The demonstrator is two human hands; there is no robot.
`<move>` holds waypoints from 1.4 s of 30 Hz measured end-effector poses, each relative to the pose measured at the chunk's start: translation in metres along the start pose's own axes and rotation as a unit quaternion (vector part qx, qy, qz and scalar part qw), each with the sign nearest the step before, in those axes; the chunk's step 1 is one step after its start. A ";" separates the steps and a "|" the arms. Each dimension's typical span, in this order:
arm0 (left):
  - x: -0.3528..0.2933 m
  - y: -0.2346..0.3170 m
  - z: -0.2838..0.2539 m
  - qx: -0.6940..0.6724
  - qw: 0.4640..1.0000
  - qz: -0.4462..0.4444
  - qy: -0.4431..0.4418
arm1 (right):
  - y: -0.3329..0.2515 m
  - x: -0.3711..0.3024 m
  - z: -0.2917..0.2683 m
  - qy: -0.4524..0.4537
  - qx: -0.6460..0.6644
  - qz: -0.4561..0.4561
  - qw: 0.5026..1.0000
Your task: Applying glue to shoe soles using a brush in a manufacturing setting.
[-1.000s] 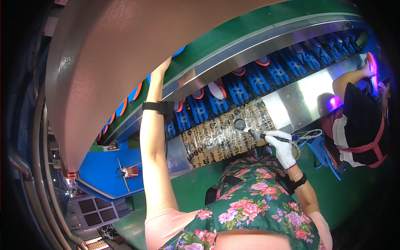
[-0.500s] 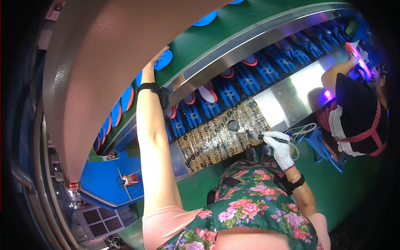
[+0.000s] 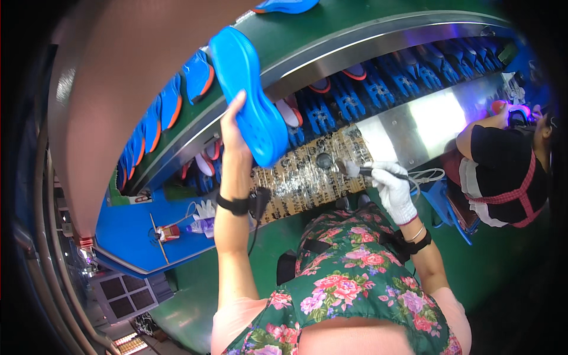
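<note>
My bare left hand [image 3: 232,131] grips a blue shoe sole [image 3: 251,89] by its edge, up above the lower rack. The sole's smooth blue face is turned up, with small round dimples at its nearer end. In my white-gloved right hand [image 3: 391,188] is a brush [image 3: 354,169] with a dark handle and pale bristles; a pale tube runs behind that hand. Just left of the bristles, a small dark round pot [image 3: 324,160] sits in the brown tape-covered work surface [image 3: 290,192]. The bristles look very near the pot, though I cannot tell whether they touch.
Several blue soles with orange edges [image 3: 171,103] line the green conveyor [image 3: 349,29] at left. Below its metal rail, blue shoe holders [image 3: 349,103] stand in a row. A co-worker [image 3: 503,160] sits at right. A blue table [image 3: 127,234] stands at lower left.
My left hand has come back from the conveyor toward me, lifting a blue sole off it. My right hand with the brush has shifted slightly left, the bristles nearer the pot.
</note>
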State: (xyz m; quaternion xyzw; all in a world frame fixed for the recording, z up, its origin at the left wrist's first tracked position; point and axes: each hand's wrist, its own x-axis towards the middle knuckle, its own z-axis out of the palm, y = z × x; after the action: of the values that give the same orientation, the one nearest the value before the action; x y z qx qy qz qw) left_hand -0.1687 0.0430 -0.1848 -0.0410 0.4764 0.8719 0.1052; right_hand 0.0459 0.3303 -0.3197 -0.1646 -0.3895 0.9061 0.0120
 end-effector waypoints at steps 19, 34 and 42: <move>-0.112 -0.162 -0.001 -0.468 0.844 -0.207 -0.160 | -0.061 0.004 0.106 -0.129 -0.179 -0.102 0.970; -0.131 -0.144 0.028 -0.210 0.966 -0.144 0.033 | -0.061 0.011 0.128 -0.152 -0.444 -0.445 0.763; -0.133 -0.157 0.023 -0.108 0.986 -0.123 -0.021 | -0.054 0.003 0.134 -0.175 -0.536 -0.511 0.648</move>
State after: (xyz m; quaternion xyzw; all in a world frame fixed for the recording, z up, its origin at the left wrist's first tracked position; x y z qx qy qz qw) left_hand -0.0034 0.1250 -0.2784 -0.0917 0.3684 0.8995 0.2164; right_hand -0.0043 0.2743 -0.1963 0.2447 -0.8248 0.4011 0.3145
